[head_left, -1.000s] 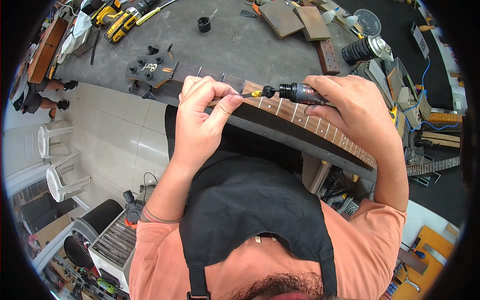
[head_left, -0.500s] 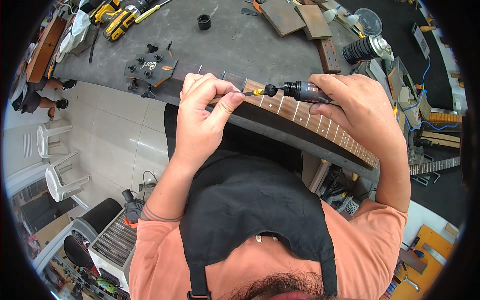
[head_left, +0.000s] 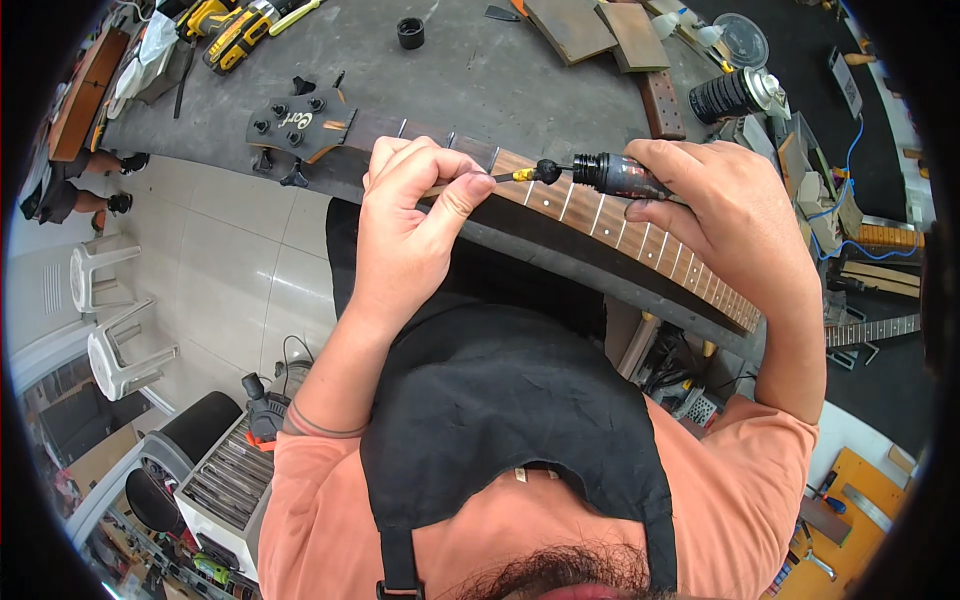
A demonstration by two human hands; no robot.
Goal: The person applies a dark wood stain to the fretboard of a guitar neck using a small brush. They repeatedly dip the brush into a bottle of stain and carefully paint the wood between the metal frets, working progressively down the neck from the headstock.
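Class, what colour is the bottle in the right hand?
Mostly black; the bottle shows best in the head view.

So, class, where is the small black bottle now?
In the head view, right of centre, the black bottle is in the right hand, over the fretboard, its neck beside the black-tipped stick.

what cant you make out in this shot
Head view:
Bottle: base covered by the right hand; contents hidden by its dark wall.
Thin stick: pinched stretch hidden by the left hand.
Guitar neck: partly hidden behind the same hand.
Yellow-handled tool: far end cut off by the upper edge.
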